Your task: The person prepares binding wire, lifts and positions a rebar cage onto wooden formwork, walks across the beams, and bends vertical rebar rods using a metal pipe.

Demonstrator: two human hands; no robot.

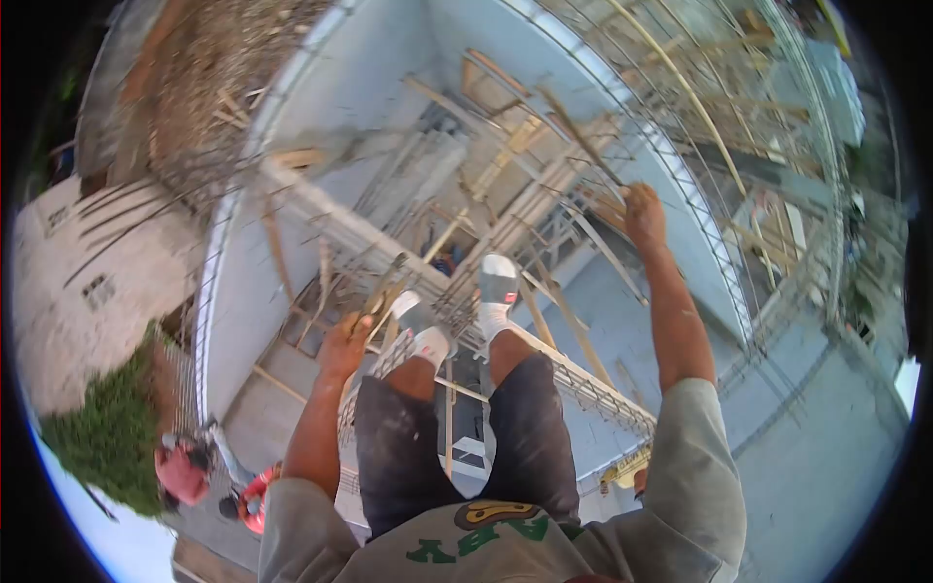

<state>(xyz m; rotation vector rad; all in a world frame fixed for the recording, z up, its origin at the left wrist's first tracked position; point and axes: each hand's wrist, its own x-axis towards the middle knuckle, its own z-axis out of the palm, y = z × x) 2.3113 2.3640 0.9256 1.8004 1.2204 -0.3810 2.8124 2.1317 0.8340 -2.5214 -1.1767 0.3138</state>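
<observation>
Grey shirt (583, 556), right hand (644, 212) gripping stick (583, 140), long axis slanting forward-left

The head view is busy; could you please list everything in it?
Walls: several, pale blue, centre
Rebar: many, grey-brown, throughout
Timber: many, tan, centre
Rubble: one patch, brown, upper left
Building: one, beige, left
Bush: one, green, lower left
People: at least two, reddish tops, lower left
Bar: one, brown, upper centre
Shirt: one, grey, bottom
Shorts: one, dark, lower centre
Socks: two, white-grey, centre
Left hand: one, bare, beside socks
Right hand: one, bare, gripping bar
</observation>
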